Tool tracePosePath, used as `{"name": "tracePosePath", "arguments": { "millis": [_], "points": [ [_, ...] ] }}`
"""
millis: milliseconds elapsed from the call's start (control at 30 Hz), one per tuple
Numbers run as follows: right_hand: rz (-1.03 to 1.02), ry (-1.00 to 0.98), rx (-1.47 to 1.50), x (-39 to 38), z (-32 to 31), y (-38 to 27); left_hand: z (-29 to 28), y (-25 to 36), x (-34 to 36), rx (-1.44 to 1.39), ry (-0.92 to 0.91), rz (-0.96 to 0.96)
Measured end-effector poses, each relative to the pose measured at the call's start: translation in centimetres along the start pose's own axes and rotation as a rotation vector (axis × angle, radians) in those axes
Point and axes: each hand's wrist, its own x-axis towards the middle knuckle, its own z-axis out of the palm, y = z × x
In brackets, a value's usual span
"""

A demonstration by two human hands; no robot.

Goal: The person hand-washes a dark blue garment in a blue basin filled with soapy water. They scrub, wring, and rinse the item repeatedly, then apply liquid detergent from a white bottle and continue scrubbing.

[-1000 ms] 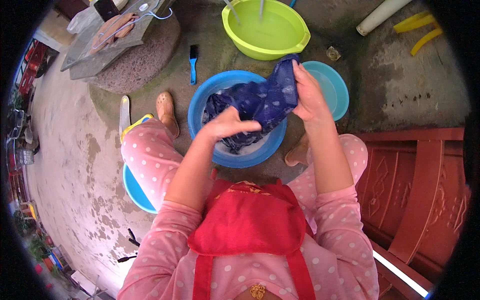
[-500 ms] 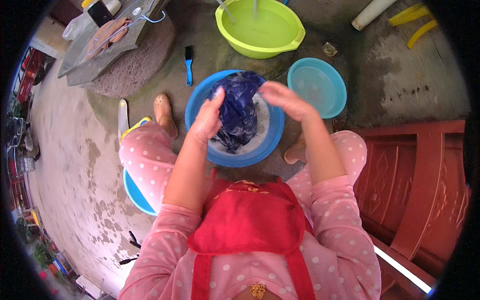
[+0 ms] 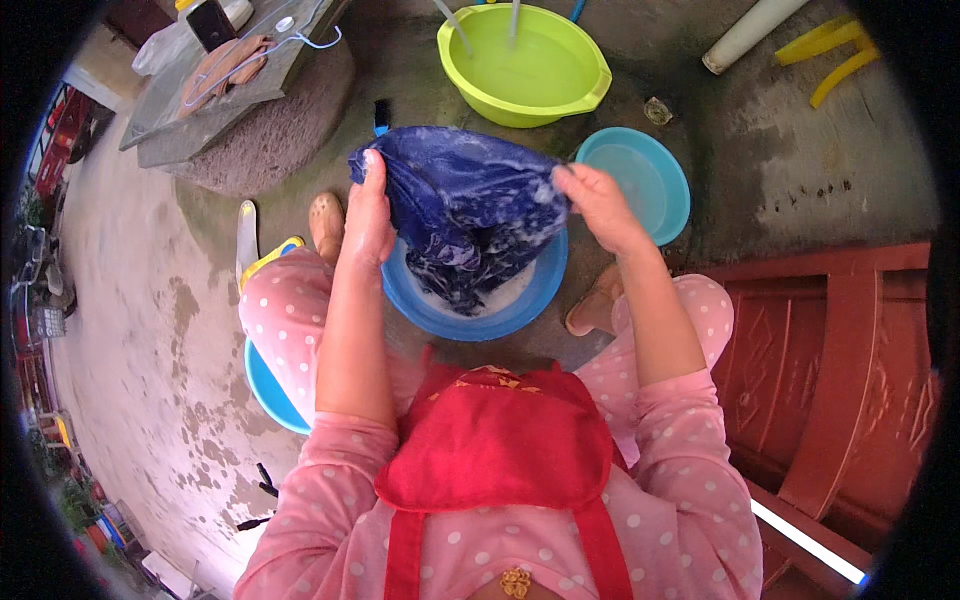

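A wet, soapy dark blue garment (image 3: 465,190) is stretched out between my two hands above a blue basin (image 3: 455,325). My left hand (image 3: 370,212) grips its left end, thumb on top. At the right end, my right hand (image 3: 603,208) has the fabric pinched between thumb and fingers. The middle of the cloth sags into the basin, where whitish suds (image 3: 508,292) show along the near side. What exact kind of garment it is, I cannot tell.
Beyond the basin stands a lime-green tub (image 3: 525,65) of cloudy water, and a turquoise basin (image 3: 640,185) sits to its right. A stone slab table (image 3: 215,110) is at the far left. A red panelled door (image 3: 820,370) lies at the right. The blue brush (image 3: 381,122) is mostly covered.
The garment was bunched in the basin; now it is lifted and spread wide. My left hand moved left, and my right hand, blurred before, now holds the cloth's right end.
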Motion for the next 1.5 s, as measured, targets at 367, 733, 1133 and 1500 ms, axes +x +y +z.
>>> {"name": "tracePosePath", "arguments": {
  "millis": [367, 733, 1133, 1500],
  "points": [
    [-0.050, -0.136, 0.374, 1.7, 4.5, -4.7, 1.1, -6.7, 1.2, 0.188, -0.617, 0.088],
    [0.209, -0.378, 0.246, 0.9, 2.8, -2.2, 1.5, -8.7, 1.2, 0.063, -0.349, 0.079],
    [0.329, -0.362, 0.168, 1.5, 4.4, 2.0, 1.4, -8.4, 1.8, -0.095, -0.347, 0.213],
    [0.409, -0.483, -0.055, 1.3, 5.4, 3.8, 1.5, -8.0, 1.6, -0.090, -0.302, 0.318]
  ]
}}
